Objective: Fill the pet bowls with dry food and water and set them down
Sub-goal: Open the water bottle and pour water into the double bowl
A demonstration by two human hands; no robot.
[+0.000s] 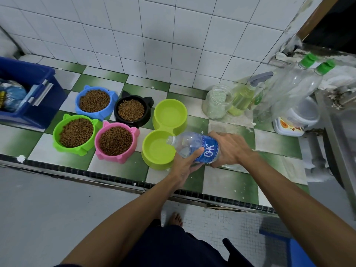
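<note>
Head view: both hands [181, 166] [229, 149] gripping water bottle [192, 147] over lime double bowl [163, 132]; 4 bowls w/ kibble [94, 101].

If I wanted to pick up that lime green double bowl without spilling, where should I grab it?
Probably at the narrow waist of the double bowl, where the two basins join, one hand coming from each side. The rim pinches in there, giving fingers a hold, and both basins seem to hold water, so lifting from the middle should keep it level. Wait until the water bottle is clear.

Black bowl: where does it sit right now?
Head view, left of centre: the black bowl of dry food sits between the blue bowl and the lime double bowl, behind the pink bowl.
</note>
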